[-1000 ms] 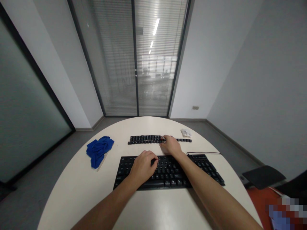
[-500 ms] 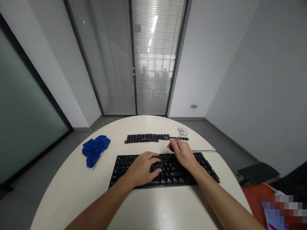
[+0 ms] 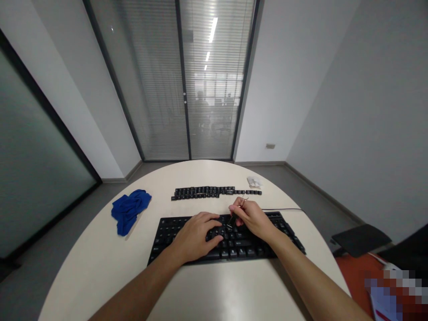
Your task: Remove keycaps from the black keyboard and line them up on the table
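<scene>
A black keyboard [image 3: 164, 232] lies across the table in front of me. My left hand [image 3: 198, 236] rests on its keys left of the middle, fingers spread and holding nothing. Just to the right, my right hand [image 3: 245, 217] pinches a wire keycap puller [image 3: 230, 221] with a dark handle. The puller's wire tips point down at the keys beside my left fingertips; whether they grip a key I cannot tell. Beyond the keyboard, loose black keycaps [image 3: 200, 191] are lined up in several rows, with a thin single line of them running to the right.
A crumpled blue cloth [image 3: 131, 210] lies at the left on a thin light-coloured strip. A small clear-white plastic packet [image 3: 254, 182] sits at the back right. The keyboard's cable [image 3: 284, 209] runs to the right edge of the round table [image 3: 214, 294]. Beyond it stands a red-seated chair [image 3: 356, 278].
My right hand has shifted slightly left and tilted, bringing the puller's wire down closer to my left fingertips. My left hand stays on the keyboard. The view has moved a little.
</scene>
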Available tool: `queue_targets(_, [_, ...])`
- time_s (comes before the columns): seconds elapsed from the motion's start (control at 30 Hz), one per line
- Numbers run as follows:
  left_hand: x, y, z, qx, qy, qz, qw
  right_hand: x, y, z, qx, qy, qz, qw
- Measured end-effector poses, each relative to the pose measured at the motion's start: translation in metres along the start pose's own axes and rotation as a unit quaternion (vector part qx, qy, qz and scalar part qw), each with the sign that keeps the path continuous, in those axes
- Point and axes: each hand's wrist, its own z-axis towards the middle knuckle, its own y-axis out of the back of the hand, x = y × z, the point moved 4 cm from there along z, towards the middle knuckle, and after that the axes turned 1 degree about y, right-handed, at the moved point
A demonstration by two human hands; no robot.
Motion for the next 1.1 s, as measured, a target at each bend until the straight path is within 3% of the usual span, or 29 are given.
queue_targets(0.33, [-0.001,0.001,0.000,-0.004,0.003,-0.006,1.000,0.016,-0.006,-0.006,0.083,0.028,-0.045,0.995])
queue_targets(0.57, [0.000,0.000,0.000,0.004,0.002,0.002,1.000,0.031,0.002,-0.012,0.128,0.074,-0.058,0.987])
queue_targets(0.83, [-0.002,0.002,0.001,0.000,0.003,-0.002,1.000,0.012,0.006,-0.010,0.146,0.059,-0.067,0.985])
queue_targets(1.1, [-0.001,0.001,0.000,0.002,0.000,-0.001,1.000,0.011,0.005,-0.007,0.133,0.043,-0.039,0.989])
